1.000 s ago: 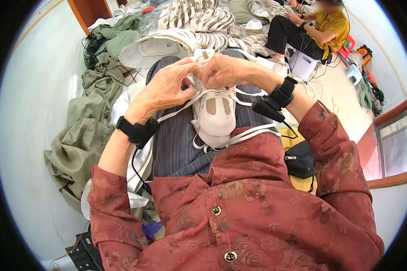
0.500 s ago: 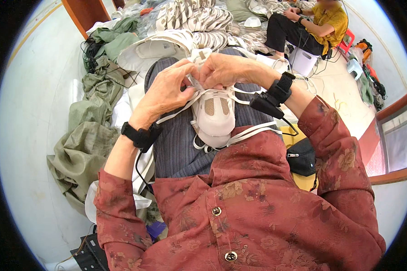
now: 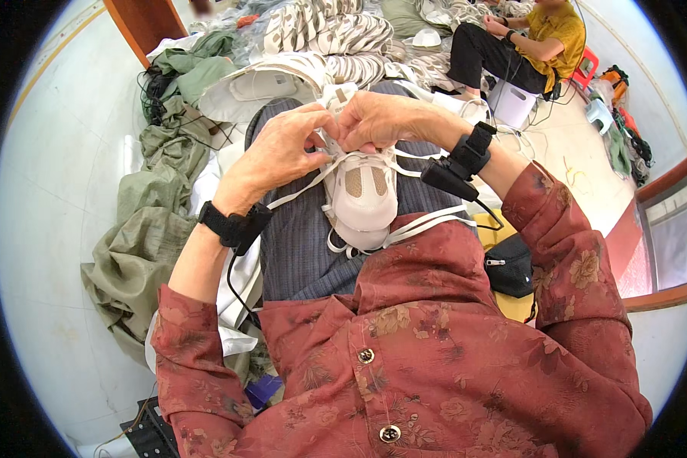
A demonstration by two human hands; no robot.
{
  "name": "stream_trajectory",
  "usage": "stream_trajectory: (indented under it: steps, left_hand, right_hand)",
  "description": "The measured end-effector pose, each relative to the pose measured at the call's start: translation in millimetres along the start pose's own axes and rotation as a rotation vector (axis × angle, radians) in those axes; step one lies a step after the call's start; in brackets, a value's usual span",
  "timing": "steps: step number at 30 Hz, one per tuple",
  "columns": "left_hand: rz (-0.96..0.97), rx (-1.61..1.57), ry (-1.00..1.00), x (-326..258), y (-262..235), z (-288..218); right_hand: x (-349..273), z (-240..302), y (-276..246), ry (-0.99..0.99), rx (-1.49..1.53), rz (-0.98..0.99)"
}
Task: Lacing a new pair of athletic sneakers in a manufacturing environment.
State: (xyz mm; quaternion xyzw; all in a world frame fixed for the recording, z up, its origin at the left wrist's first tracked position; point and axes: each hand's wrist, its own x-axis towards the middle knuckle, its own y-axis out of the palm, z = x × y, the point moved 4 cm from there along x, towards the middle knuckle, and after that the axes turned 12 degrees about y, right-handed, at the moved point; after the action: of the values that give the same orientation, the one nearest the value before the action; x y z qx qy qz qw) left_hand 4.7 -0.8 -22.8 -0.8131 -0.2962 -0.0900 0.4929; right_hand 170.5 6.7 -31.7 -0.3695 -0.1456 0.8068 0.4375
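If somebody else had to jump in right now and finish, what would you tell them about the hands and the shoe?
Left hand: grip pinching the white lace at the top of the shoe.
Right hand: fingers on the same spot, beside the left.
White shoe: resting on the lap, toe toward the wearer; loose lace ends trail to both sides.
Done: lace seems to be threaded through the lower part.
Left: probably the top of the lacing and the loose ends.
Nearby: green cloth on the floor, another person seated ahead.
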Motion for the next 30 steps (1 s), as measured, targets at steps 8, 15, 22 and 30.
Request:
stream_trajectory:
  steps: [8, 15, 22, 30]
  left_hand:
    - [-0.067, 0.129, 0.062, 5.6, 4.2, 0.0]
    - [-0.083, 0.118, 0.081, 5.6, 5.2, -2.5]
    - [-0.121, 0.063, 0.046, 4.3, 6.1, -4.5]
    - [-0.121, 0.054, 0.006, 2.8, 5.1, 1.5]
  right_hand:
    - [3.3, -1.2, 0.3, 0.01, 0.019, 0.027]
    - [4.8, 4.3, 2.5, -0.103, -0.144, 0.02]
    - [-1.3, 10.7, 8.1, -0.501, -0.452, -0.32]
    - [-29.8, 9.8, -14.4, -0.438, -0.326, -0.449]
